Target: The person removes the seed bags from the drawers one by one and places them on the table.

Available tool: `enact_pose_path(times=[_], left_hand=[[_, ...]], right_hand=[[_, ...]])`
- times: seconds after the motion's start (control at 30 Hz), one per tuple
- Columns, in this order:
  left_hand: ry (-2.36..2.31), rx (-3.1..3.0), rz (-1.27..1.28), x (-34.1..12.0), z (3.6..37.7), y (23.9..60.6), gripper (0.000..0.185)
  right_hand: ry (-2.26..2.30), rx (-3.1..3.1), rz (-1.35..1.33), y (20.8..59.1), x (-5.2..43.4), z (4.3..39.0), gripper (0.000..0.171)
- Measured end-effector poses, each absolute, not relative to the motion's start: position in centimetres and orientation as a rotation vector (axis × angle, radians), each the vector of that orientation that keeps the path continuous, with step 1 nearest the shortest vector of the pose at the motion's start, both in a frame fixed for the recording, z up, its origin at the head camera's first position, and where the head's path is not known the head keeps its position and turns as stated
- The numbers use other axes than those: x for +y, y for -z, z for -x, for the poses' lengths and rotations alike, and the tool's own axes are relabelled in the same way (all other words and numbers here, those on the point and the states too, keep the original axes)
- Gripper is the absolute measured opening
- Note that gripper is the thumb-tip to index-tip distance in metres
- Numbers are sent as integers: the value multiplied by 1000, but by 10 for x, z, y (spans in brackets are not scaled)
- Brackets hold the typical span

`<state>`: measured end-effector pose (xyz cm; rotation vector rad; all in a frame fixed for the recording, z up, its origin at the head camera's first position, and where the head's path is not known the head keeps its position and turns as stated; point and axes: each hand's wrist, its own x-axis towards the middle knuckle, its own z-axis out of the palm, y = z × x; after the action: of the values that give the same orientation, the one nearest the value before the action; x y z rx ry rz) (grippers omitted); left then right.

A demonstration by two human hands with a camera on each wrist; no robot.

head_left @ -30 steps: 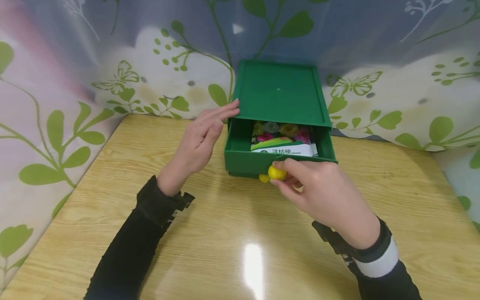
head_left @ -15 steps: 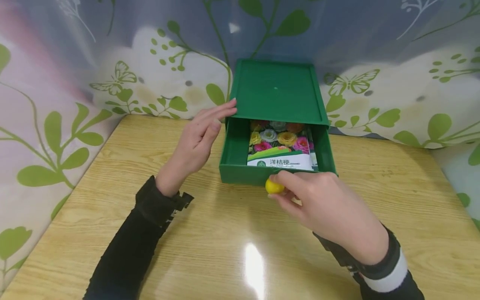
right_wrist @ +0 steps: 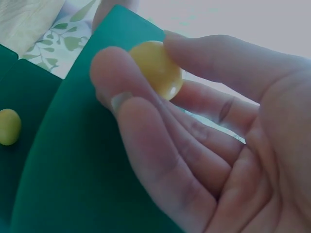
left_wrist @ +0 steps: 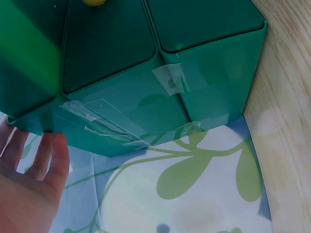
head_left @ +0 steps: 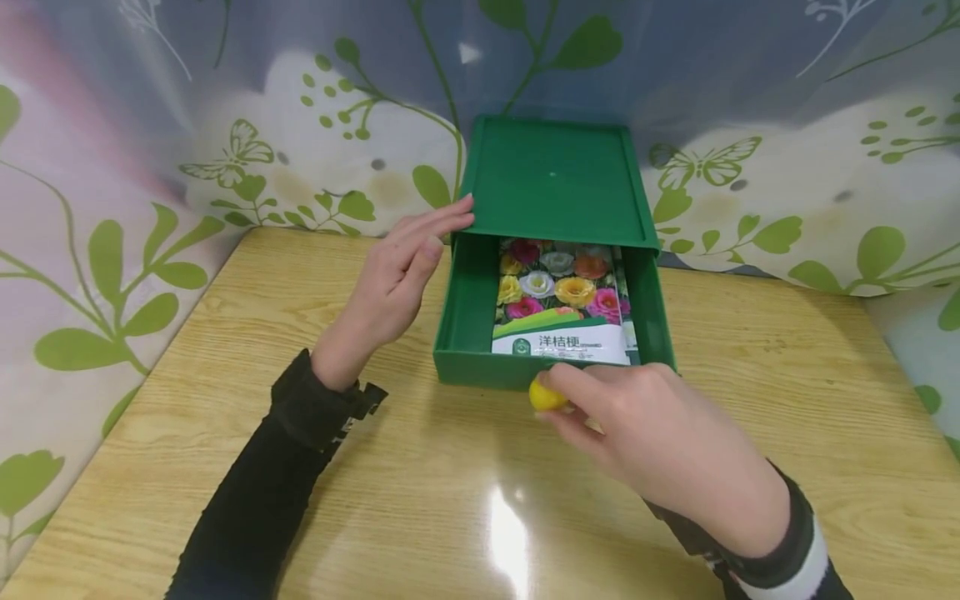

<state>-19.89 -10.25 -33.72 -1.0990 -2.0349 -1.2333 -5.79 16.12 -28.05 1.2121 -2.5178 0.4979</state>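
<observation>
A green drawer cabinet stands against the patterned backdrop, its top drawer pulled well out. My right hand pinches the round yellow knob on that drawer's front; the right wrist view shows the knob between thumb and fingers. Inside the drawer lies a flower-printed packet with a white lower band and Chinese lettering. My left hand has its fingers extended, the tips touching the left edge of the cabinet top. In the left wrist view those fingers meet the cabinet's edge.
Below the pulled-out drawer are other shut drawers; a second yellow knob shows on one. Clear tape runs across the cabinet's side joints. The wooden table reaches back to the leaf-printed cloth.
The drawer has slid out toward me, moving with my right hand on its knob, and more of the packet shows. My left hand has stayed at the cabinet's edge.
</observation>
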Motion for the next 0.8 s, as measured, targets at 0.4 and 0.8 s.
enact_pose_path(times=[0.4, 0.8], left_hand=[[1208, -2051, 1097, -103, 198, 336, 57], [1202, -2043, 1093, -102, 198, 335, 56]], right_hand=[[-491, -2542, -1265, 281, 160, 43, 28], [-490, -2639, -1253, 277, 160, 34, 23]])
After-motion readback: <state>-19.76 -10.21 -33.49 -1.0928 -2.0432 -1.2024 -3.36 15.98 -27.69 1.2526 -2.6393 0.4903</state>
